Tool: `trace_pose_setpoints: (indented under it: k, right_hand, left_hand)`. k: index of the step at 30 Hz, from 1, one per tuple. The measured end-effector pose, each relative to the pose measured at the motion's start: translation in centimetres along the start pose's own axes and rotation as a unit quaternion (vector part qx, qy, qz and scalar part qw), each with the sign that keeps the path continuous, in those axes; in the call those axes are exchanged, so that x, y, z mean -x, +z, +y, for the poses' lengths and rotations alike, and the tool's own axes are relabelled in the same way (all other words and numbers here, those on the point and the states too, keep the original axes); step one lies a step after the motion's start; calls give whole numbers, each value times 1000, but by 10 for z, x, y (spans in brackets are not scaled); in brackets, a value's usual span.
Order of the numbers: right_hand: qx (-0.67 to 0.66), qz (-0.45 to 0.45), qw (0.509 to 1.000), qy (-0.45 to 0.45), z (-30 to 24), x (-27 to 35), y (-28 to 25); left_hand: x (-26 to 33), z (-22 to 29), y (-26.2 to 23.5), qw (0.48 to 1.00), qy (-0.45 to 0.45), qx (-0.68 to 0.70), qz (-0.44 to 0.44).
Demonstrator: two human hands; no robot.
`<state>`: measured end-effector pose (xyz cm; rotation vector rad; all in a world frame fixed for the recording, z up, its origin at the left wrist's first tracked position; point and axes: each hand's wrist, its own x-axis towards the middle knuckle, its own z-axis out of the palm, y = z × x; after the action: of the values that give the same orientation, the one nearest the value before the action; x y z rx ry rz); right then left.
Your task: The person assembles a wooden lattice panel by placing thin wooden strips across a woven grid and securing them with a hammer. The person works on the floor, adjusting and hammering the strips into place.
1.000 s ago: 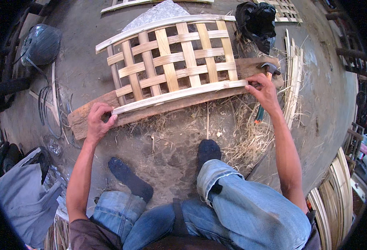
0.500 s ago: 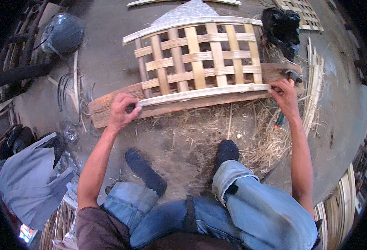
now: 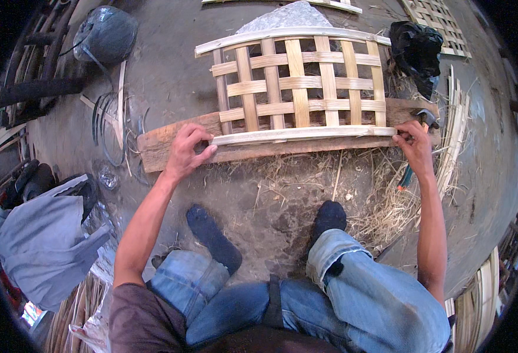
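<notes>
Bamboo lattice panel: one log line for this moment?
left hand: pinching near strip's left end | right hand: gripping right end | bamboo lattice panel: flat, near edge on wooden plank

Seated worker in jeans and dark socks

The person wears blue denim jeans (image 3: 353, 300) with a rolled cuff, dark socks (image 3: 212, 232), and a brown short-sleeved shirt (image 3: 138, 317). Both forearms are bare, and the left hand (image 3: 187, 150) and right hand (image 3: 415, 144) are ungloved.

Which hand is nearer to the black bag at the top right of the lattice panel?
Right. The right hand grips the panel's near right corner, below the black bag. The left hand rests at the near left corner on the wooden plank, across the lattice panel from it.
</notes>
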<state>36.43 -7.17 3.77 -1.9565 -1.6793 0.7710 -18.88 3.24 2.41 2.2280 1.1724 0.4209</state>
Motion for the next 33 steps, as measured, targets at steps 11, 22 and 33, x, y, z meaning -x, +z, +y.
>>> trace_pose_setpoints:
  k: [11,22,33]
  right_hand:
    - [30,12,999,-21,-4,1,2]
    - [0,11,1000,-13,5,2,4]
    - [12,8,1000,-9,1,1,0]
  left_hand:
    - [-2,-4,2,999,32,-11,4]
    - [1,-7,4,1000,14,7,11]
    - [2,-10,6,1000,2,-4,0]
